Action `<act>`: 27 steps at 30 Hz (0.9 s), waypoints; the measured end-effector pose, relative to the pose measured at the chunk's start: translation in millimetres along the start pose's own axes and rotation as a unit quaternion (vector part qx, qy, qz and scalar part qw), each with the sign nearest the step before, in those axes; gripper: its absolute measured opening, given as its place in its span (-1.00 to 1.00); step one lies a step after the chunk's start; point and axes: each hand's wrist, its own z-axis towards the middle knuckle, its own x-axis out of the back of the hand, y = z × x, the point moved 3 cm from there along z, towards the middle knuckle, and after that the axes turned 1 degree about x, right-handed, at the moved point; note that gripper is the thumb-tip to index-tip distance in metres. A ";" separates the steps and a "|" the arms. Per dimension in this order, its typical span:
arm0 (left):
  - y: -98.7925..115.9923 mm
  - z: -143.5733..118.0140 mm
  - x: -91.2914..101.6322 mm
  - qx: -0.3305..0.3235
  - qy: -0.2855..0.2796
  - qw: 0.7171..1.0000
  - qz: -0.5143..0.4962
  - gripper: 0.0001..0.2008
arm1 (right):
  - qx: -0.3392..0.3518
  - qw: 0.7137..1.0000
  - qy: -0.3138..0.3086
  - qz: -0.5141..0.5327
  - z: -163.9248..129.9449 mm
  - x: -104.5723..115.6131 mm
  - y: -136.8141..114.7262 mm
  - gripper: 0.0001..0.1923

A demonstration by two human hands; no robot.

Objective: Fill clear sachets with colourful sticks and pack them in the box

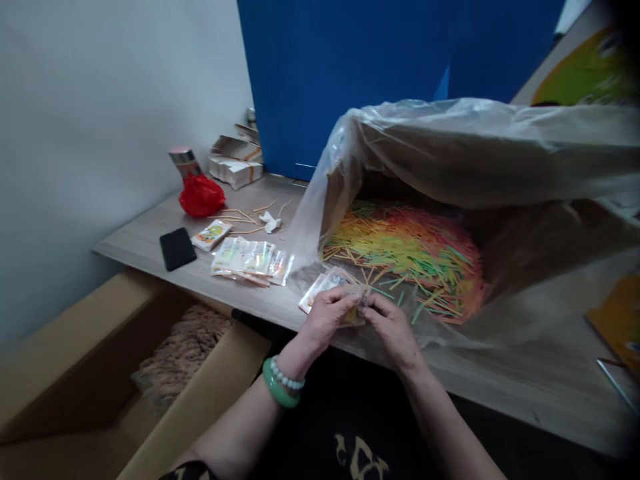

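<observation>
My left hand (327, 319) and my right hand (393, 327) meet at the table's front edge, both pinching a small clear packet (356, 308) between their fingertips. A green bangle and a bead bracelet sit on my left wrist. Just under the hands lies another small printed packet (320, 288). Right behind them a big heap of coloured thin sticks (407, 250) fills a cardboard box lined with a clear plastic bag (450, 143), its mouth lying open toward me.
A row of filled printed packets (247, 259), a black phone (177, 248), a red bag (201, 195), loose sticks and small white boxes (235, 163) lie on the wooden table (525, 373). An open cardboard box (125, 380) stands on the floor at left.
</observation>
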 end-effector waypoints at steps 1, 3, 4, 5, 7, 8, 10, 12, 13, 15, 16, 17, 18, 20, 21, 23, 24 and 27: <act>3.1 -0.7 3.1 -0.012 0.011 1.000 0.002 -0.75 | 0.001 1.000 -0.015 0.010 0.3 -6.3 -0.2 -0.77; 11.9 -2.4 9.4 -0.048 0.018 0.999 0.018 -0.82 | 0.011 0.999 -0.034 0.030 1.4 -20.2 -2.4 -0.80; 17.1 -3.6 12.3 -0.069 0.010 0.997 0.042 -0.84 | 0.017 0.998 -0.041 0.039 2.0 -27.4 -4.4 -0.81; 22.7 -5.0 15.3 -0.091 -0.001 0.993 0.073 -0.84 | 0.023 0.998 -0.046 0.047 2.7 -34.4 -6.6 -0.82; 33.8 -8.0 23.6 -0.129 -0.020 0.981 0.145 -0.80 | 0.028 0.997 -0.061 0.048 4.3 -46.6 -10.4 -0.82; 39.2 -8.9 30.4 -0.137 -0.018 0.975 0.173 -0.79 | 0.024 0.996 -0.075 0.041 5.2 -51.6 -11.2 -0.82; 50.0 -8.1 52.6 -0.125 0.025 0.973 0.190 -0.80 | 0.007 0.994 -0.108 0.016 7.3 -57.4 -10.0 -0.80; 61.6 -2.1 85.8 -0.083 0.103 0.975 0.178 -0.82 | 0.000 0.993 -0.111 -0.033 10.5 -55.9 -7.0 -0.81; 69.2 2.5 105.7 -0.078 0.161 0.967 0.181 -0.83 | 0.003 0.993 -0.093 -0.073 12.6 -52.5 -5.7 -0.83; 87.4 14.0 144.5 -0.102 0.268 0.925 0.250 -0.87 | 0.007 0.981 -0.040 -0.192 17.3 -44.1 -4.4 -0.87; 96.5 20.4 160.5 -0.117 0.300 0.894 0.311 -0.87 | 0.004 0.965 -0.017 -0.260 19.6 -40.9 -4.6 -0.87; 104.5 26.3 173.5 -0.122 0.327 0.856 0.381 -0.85 | -0.003 0.946 -0.003 -0.325 21.6 -39.0 -5.1 -0.85; 110.5 31.1 182.8 -0.114 0.346 0.815 0.451 -0.80 | -0.012 0.924 0.006 -0.382 23.4 -38.7 -5.9 -0.81; 116.5 34.2 187.2 -0.107 0.370 0.728 0.567 -0.70 | -0.024 0.882 0.011 -0.470 26.3 -42.3 -7.4 -0.72; 115.3 32.2 182.4 -0.109 0.376 0.692 0.607 -0.66 | -0.028 0.865 0.012 -0.500 27.5 -45.4 -7.7 -0.68; 103.2 23.8 160.5 -0.124 0.364 0.655 0.650 -0.66 | -0.041 0.842 0.014 -0.537 29.9 -51.6 -6.4 -0.63; 92.0 19.4 145.1 -0.126 0.335 0.660 0.660 -0.68 | -0.047 0.836 0.016 -0.546 31.3 -53.9 -5.0 -0.61; 48.1 11.6 92.9 -0.120 0.160 0.717 0.668 -0.67 | -0.055 0.841 0.010 -0.538 36.0 -55.9 0.8 -0.58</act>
